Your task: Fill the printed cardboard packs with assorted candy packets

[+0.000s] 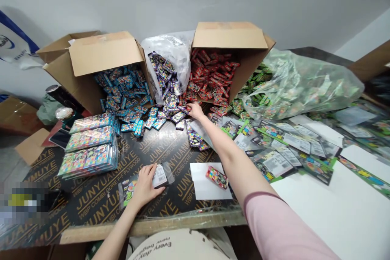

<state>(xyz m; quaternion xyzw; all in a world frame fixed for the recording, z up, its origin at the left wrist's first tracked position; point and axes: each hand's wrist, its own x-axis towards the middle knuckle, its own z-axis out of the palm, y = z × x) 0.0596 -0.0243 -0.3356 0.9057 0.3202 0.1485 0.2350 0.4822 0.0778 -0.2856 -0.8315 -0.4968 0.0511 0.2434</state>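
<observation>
My left hand (pixel 145 186) lies flat, fingers spread, on a clear plastic pouch with a printed card (pixel 158 176) near the table's front edge. My right hand (pixel 195 110) reaches far forward, its fingers curled among loose purple and red packets (pixel 178 117) spilled in front of the boxes; what it grips is not clear. A single red packet (pixel 217 177) lies on a white card (pixel 207 183) between my arms.
Tipped cardboard boxes hold blue packets (pixel 122 85) and red packets (pixel 213 73); a plastic bag of purple packets (pixel 166 71) sits between them. A large clear bag of green packets (pixel 298 85) lies right. Filled pouch stacks (pixel 89 146) stand left, flat cards (pixel 283 150) spread right.
</observation>
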